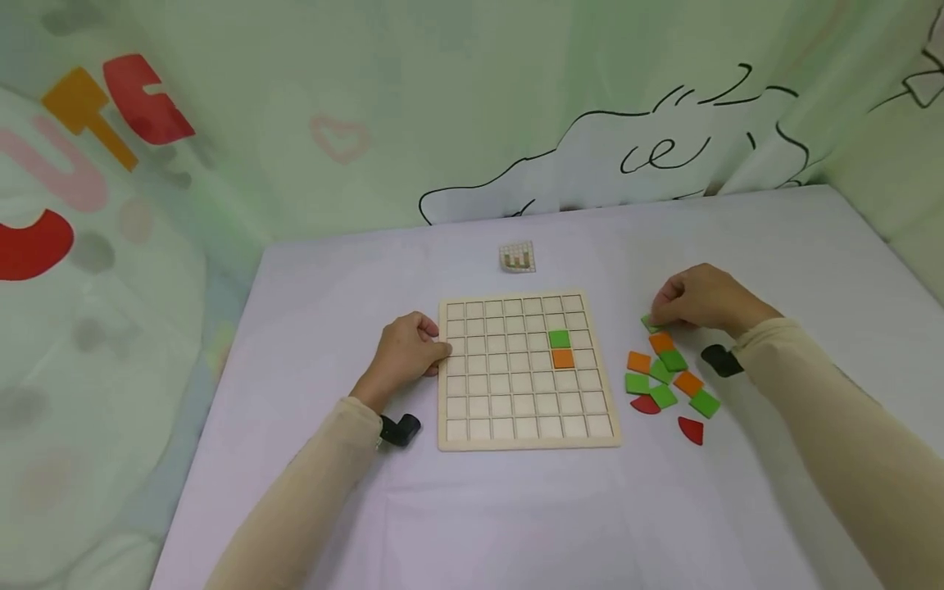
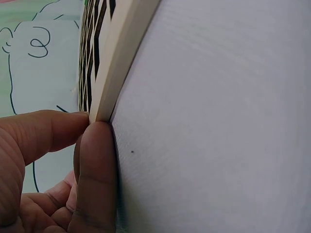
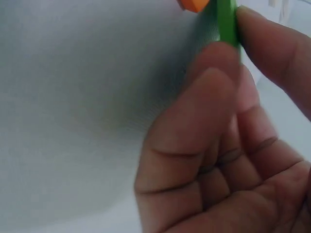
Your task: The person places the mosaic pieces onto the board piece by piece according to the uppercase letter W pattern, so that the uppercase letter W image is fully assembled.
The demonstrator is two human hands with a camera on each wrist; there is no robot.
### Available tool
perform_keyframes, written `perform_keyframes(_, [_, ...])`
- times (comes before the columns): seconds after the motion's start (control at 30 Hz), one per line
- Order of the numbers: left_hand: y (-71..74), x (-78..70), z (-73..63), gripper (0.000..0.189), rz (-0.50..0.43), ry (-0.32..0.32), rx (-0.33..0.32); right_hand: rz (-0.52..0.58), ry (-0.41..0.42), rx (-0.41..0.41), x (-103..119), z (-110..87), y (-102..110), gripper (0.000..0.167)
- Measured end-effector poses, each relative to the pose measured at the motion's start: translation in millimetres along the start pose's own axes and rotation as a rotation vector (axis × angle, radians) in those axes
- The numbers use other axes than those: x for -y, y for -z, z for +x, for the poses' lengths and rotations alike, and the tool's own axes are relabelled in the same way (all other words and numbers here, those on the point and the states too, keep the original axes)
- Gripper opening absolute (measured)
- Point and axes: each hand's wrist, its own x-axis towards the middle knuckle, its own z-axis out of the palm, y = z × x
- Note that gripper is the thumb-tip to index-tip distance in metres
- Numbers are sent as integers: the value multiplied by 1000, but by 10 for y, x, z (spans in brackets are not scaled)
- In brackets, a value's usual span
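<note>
A pale wooden grid board (image 1: 503,383) lies flat on the table. At its left edge my left hand (image 1: 404,354) pinches the rim between thumb and finger; the left wrist view shows the fingertips on the wooden edge (image 2: 116,63). On the board, a green square tile (image 1: 559,339) sits in one cell, directly above an orange square tile (image 1: 563,358). To the right of the board, at the far end of a loose pile of tiles, my right hand (image 1: 701,299) pinches a green tile (image 3: 227,24) between thumb and fingers.
Several green and orange squares, among them a green tile (image 1: 705,403), lie scattered right of the board. Two red quarter-round pieces (image 1: 692,431) are at the pile's near side. Behind the board is a small patterned card (image 1: 517,257). A printed curtain (image 1: 354,123) hangs beyond the table.
</note>
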Motion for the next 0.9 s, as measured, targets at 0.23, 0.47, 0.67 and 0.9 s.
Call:
perform_keyframes(0.23, [-10,17,-10,28,-5,4,4,93,20,38,-54,6,13,33])
perform_keyframes(0.47, [-12,41,-3,28,-14,-9,-5,180,48,5,-14,-14,3,34])
perform_keyframes(0.67, [-25,45,-3,28,-16,-14,2,266,62,4,114,-81,-79,36])
perform_keyframes(0.9, [-14,25,-15,28,-25,-8,1,369,83,48,322,-157,-228,34])
